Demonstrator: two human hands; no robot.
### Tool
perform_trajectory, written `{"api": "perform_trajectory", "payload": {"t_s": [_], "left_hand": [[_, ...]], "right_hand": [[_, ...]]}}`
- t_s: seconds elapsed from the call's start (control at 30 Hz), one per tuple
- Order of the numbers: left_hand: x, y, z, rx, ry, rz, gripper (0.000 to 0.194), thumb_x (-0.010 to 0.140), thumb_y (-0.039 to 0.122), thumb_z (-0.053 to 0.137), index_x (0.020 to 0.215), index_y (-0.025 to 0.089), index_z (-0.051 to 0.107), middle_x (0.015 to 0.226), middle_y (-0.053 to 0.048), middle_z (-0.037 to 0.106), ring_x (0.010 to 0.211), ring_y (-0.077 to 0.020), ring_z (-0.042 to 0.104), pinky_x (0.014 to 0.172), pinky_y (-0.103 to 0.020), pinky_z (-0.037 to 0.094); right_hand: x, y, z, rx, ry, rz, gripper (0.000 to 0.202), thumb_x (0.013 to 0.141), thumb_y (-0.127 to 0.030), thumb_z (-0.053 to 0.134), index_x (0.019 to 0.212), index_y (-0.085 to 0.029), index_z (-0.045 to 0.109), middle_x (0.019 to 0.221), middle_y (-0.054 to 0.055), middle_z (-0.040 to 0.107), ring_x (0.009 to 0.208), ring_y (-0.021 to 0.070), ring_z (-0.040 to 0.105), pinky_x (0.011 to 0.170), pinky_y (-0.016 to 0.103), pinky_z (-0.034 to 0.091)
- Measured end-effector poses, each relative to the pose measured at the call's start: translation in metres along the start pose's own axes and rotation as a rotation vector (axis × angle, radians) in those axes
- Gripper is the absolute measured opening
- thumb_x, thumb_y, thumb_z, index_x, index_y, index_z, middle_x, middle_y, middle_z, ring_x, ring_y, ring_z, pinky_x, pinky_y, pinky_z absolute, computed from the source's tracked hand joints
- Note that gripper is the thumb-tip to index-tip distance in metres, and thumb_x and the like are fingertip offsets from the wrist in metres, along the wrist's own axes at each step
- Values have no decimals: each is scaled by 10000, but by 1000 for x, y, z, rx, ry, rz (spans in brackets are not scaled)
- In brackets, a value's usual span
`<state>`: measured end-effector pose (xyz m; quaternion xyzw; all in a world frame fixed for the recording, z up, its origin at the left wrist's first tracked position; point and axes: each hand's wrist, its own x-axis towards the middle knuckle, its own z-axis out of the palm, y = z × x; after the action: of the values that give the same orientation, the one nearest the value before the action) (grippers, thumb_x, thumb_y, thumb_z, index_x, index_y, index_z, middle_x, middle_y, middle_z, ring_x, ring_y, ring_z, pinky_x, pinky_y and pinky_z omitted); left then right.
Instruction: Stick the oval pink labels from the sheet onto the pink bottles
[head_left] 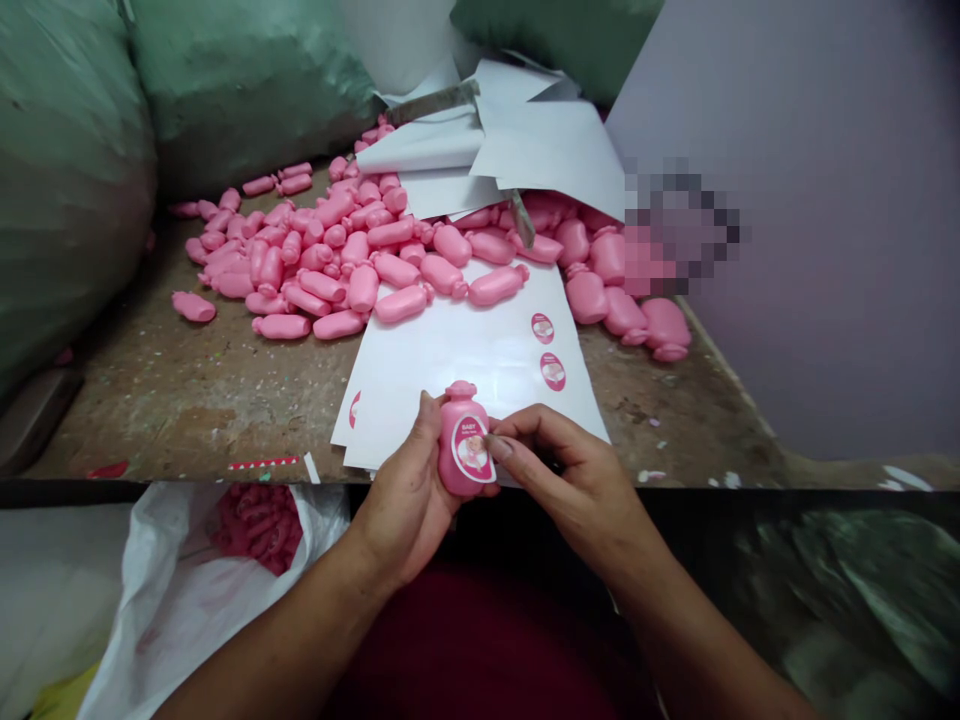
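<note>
A small pink plastic bottle (454, 477) stands nearly upright in my left hand (409, 490), gripped around its left side and from below. On its front is an oval pink-and-white label (472, 452) with the word "BABY" and a small picture. The right hand (574, 475) has its thumb tip at the label's right edge, with its fingers curled in; the index fingertip is partly hidden by the bottle's side. Just beyond both hands lies a white sticker sheet (465, 365), which bears two round labels (553, 371) on its right and part of another at the left.
A heap of pink bottles (322, 250) covers the table's middle. Loose white sheets (547, 150) lie behind, with a flat metal strip (433, 101) on them. Large green sacks (240, 90) stand at the back left. Below the edge hangs a white sack (161, 560) of pink items.
</note>
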<state>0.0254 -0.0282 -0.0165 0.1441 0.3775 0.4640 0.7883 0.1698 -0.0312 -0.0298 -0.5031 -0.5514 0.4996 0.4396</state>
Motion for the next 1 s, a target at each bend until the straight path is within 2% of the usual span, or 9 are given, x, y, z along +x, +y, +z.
{"api": "perform_trajectory", "payload": {"t_s": [0.2, 0.43, 0.5, 0.6, 0.67, 0.8, 1.0], "left_hand": [[1, -4, -3, 5, -3, 25, 429, 963, 527, 507, 1207, 182, 575, 976, -57, 634, 804, -148, 619, 617, -228, 511], [-1, -2, -3, 10, -30, -9, 391, 995, 496, 457, 1207, 189, 575, 986, -51, 618, 819, -139, 613, 610, -219, 512], [-1, 0, -3, 13, -44, -29, 330, 1000, 436, 482, 1198, 189, 577, 982, -42, 621, 808, -129, 614, 618, -222, 522], [-1, 3, -4, 25, -74, -68, 238, 965, 259, 573, 1194, 195, 573, 966, -16, 636, 790, -105, 619, 654, -223, 538], [-1, 4, -5, 32, -90, -88, 288, 933, 170, 597, 1218, 202, 562, 968, -6, 649, 790, -95, 625, 672, -217, 538], [-1, 5, -8, 79, -108, -96, 389, 896, 118, 625, 1260, 225, 543, 1023, -7, 661, 831, -92, 630, 714, -214, 534], [-1, 9, -12, 182, -153, -100, 548, 760, 28, 690, 1243, 241, 541, 956, 25, 623, 782, -81, 597, 726, -202, 515]], "right_hand": [[0, 0, 0, -13, 2, -13, 133, 873, -318, 635, 788, -216, 641, 632, -29, 685, 572, 123, 641, 559, 221, 510], [-2, 0, -2, -64, 15, -40, 136, 878, -315, 624, 784, -218, 637, 642, -31, 685, 572, 123, 633, 559, 226, 498], [-2, 0, -2, -74, 18, -39, 134, 878, -314, 624, 785, -218, 637, 636, -32, 683, 568, 124, 630, 560, 230, 496], [-2, 1, -2, -103, 27, -36, 130, 879, -316, 626, 794, -218, 638, 640, -31, 687, 570, 126, 631, 566, 238, 491], [-2, 1, -2, -118, 31, -32, 132, 883, -326, 626, 807, -220, 641, 646, -30, 692, 577, 131, 633, 574, 245, 488], [-2, 2, -4, -168, 38, -25, 145, 888, -349, 623, 826, -221, 649, 662, -24, 701, 603, 142, 640, 596, 258, 479], [-7, 5, -6, -378, 55, -106, 137, 919, -329, 591, 911, -224, 678, 845, 13, 756, 724, 179, 654, 696, 310, 454]]}}
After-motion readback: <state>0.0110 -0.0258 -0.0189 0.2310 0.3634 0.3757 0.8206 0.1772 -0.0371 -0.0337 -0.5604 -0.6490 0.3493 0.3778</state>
